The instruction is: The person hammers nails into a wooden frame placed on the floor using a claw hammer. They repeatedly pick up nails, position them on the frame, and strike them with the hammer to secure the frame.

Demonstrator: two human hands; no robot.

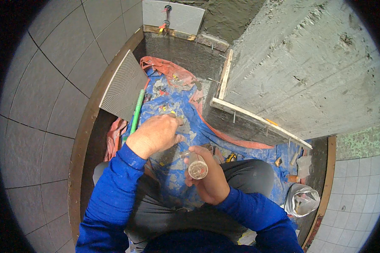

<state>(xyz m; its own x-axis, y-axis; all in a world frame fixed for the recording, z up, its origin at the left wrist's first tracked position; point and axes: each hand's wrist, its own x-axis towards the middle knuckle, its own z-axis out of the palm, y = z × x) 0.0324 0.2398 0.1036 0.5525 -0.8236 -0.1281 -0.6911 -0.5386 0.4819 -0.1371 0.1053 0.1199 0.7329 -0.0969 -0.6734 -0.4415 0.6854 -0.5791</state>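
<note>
My right hand [209, 177] grips a small round container [197, 167], its circular end facing up, just above my dark trouser leg. My left hand [158, 133] hovers over the blue tarp [185, 105] a little ahead of it, fingers curled together as if pinching something small; what it holds is too small to tell. Both arms wear blue sleeves. Small red and yellow bits [166, 109] lie scattered on the tarp beyond my left hand.
A grey tile [124, 86] with combed mortar leans on the tiled left wall beside a green level [136, 113]. A rough mortared wall [308, 67] with a wooden batten [257, 120] rises at right. A plastic bag [302, 200] lies at lower right.
</note>
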